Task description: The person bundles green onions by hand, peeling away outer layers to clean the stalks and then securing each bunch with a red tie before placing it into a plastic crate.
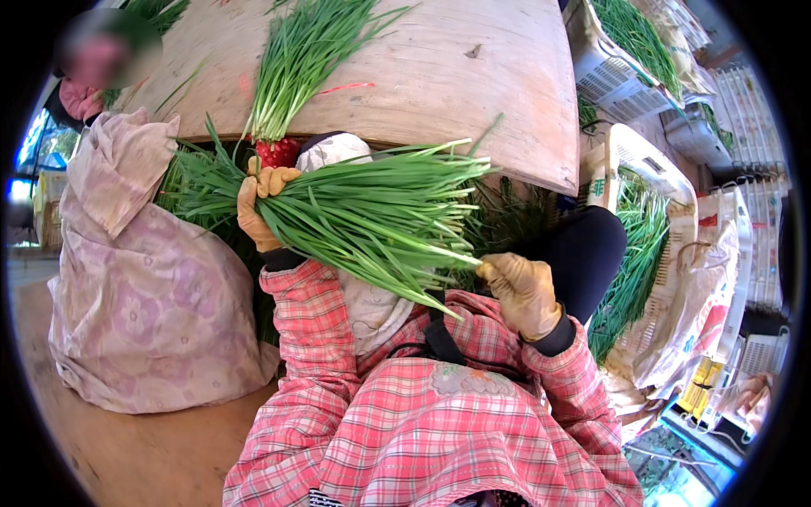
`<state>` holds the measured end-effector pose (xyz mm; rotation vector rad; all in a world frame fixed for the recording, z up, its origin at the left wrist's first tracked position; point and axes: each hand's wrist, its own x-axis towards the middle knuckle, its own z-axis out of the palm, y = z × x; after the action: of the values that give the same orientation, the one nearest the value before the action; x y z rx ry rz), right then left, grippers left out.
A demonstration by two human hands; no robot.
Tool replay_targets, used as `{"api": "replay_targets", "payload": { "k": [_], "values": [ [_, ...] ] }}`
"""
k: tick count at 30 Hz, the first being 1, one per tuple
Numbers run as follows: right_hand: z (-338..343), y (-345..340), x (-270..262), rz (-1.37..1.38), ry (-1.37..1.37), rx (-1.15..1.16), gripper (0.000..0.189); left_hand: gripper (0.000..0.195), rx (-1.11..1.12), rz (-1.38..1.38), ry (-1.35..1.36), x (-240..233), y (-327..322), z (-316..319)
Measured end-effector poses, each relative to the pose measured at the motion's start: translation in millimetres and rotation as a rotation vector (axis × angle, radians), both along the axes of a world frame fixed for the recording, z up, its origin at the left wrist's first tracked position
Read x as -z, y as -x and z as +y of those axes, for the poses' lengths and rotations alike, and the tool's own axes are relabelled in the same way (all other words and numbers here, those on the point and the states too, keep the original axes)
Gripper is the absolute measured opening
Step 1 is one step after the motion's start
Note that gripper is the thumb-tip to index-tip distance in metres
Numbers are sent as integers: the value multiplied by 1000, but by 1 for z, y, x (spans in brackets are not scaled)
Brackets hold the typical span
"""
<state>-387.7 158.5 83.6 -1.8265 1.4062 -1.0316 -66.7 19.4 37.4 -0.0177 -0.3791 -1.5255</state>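
Observation:
My left hand (pixel 261 206), in a tan glove, is wrapped around the leafy part of a loose bunch of garlic chives (pixel 374 203). The bunch lies across my lap with its pale cut ends pointing right. At those ends, my gloved right hand (pixel 523 295) pinches the white base of a stalk or a few stalks; its fingertips hide how many. Beyond my left hand, another bunch of chives (pixel 298 70) lies on the wooden table, its white ends by a red object (pixel 277 153) at the table's near edge.
A red strip (pixel 345 87) lies on the wooden tabletop (pixel 456 82). To my left bulges a flowered cloth bundle (pixel 152 317). White plastic crates (pixel 656 158) holding chives stand at the right. Loose greens (pixel 507 212) lie under the table edge. Another person's pink sleeve (pixel 79 98) shows far left.

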Motion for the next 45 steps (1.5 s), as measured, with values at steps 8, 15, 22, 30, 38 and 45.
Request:
{"api": "replay_targets", "payload": {
  "k": [8,15,22,30,38,45],
  "values": [
    [-35,-22,-18,494,168,-70,52,15,-42,5,-68,-3,2,1],
    [-54,-25,-7,502,224,63,22,23,-25,-55,-70,24,-26,-5],
    [-25,46,-14,-45,-36,221,14,21,-156,-114,-264,15,-13,-5],
    [-63,-35,-1,87,421,83,21,21,-230,-194,-324,12,-15,-6],
    [-34,26,-12,-631,167,577,16,27,-275,-365,-465,13,-10,-4],
    [-11,60,-41,-98,-51,158,20,27,-415,-416,-633,-5,2,-1]
  ]
}}
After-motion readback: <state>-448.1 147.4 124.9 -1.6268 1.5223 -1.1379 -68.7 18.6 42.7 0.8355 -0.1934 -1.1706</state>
